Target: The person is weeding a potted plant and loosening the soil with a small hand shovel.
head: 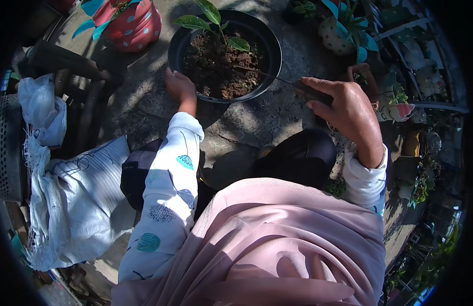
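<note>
A round black plastic pot [277, 57] stands on the ground before me, holding clumpy brown soil [240, 76] and a small leafy plant [223, 30]. My left hand [181, 88] grips the pot's rim at its near left side. In my right hand [341, 103], right of the pot, is the dark handle [313, 91] of a thin metal tool. Its narrow shaft [283, 80] crosses the pot's right rim and its far end reaches the soil; the exact shape of the tip cannot be told.
A red polka-dot planter [138, 26] stands at the upper left, a pale dotted planter [336, 36] at the upper right. White woven sacks [94, 191] lie left of me, below a dark wooden piece [64, 61]. Potted plants and racks [439, 105] line the right side.
</note>
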A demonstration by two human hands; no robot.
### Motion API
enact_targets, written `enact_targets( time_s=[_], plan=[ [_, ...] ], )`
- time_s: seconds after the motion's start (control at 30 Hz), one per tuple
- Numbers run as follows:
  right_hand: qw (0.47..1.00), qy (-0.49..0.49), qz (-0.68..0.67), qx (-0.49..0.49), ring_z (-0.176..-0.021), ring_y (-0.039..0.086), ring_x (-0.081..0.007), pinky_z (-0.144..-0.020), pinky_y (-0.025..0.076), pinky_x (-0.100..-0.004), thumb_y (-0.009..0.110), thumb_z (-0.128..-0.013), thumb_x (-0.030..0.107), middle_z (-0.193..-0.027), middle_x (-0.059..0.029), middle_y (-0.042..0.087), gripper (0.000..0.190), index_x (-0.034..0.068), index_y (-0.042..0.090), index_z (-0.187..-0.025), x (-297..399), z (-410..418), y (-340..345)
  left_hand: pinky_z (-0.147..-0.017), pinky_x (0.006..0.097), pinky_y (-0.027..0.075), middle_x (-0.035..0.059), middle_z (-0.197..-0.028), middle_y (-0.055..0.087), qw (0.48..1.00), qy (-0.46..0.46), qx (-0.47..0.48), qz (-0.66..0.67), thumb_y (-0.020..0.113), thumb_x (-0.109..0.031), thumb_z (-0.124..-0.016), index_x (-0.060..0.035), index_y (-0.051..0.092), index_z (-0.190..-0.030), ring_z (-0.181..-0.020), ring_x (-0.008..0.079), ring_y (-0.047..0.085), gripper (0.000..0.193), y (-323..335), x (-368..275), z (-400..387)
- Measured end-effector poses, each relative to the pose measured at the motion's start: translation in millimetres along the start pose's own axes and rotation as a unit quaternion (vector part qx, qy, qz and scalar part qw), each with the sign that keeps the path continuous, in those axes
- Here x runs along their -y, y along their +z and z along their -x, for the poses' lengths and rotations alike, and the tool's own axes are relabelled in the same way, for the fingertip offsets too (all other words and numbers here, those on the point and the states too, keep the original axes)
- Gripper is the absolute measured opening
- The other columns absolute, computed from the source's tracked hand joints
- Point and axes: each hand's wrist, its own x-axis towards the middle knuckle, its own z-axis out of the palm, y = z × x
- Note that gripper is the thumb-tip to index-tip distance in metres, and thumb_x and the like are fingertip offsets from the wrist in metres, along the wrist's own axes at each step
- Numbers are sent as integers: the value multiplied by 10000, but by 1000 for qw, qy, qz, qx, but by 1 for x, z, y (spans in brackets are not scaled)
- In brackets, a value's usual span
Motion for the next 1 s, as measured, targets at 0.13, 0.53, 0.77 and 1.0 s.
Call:
enact_targets(
  time_s=[0.13,0.53,0.77,1.0],
  plan=[
    [976,-14,208,61,-667,613,-333,-582,502,-392,541,-680,78,-674,-178,606,119,12,640,-676,-6,-22,69,-799,424,427,259,-1013,563,999,-7,39,-5,408,-98,-866,39,504,-1060,-949,401,542,257,4,-18,8],
    [984,-59,145,87,-708,603,-310,-630,488,-374,630,-676,167,-742,-140,626,264,114,664,-933,-12,-29,-37,-934,440,359,267,-1123,476,987,-83,-103,90,501,13,-727,74,384,-1198,-1036,399,493,489,22,-4,71],
    [964,-45,214,149,-719,594,-313,-621,476,-375,615,-684,189,-774,-127,625,212,112,668,-875,-37,-55,14,-938,407,360,283,-1170,458,988,-32,-83,123,412,89,-693,84,351,-1238,-1087,388,476,548,22,-10,81],
    [986,113,-87,91,-877,604,-306,-789,463,-347,581,-727,186,-977,-190,616,417,31,570,-1113,-75,4,69,-942,374,353,277,-1161,490,999,-5,-37,16,413,32,-712,92,376,-1232,-1120,347,473,525,7,-3,66]
  ],
)
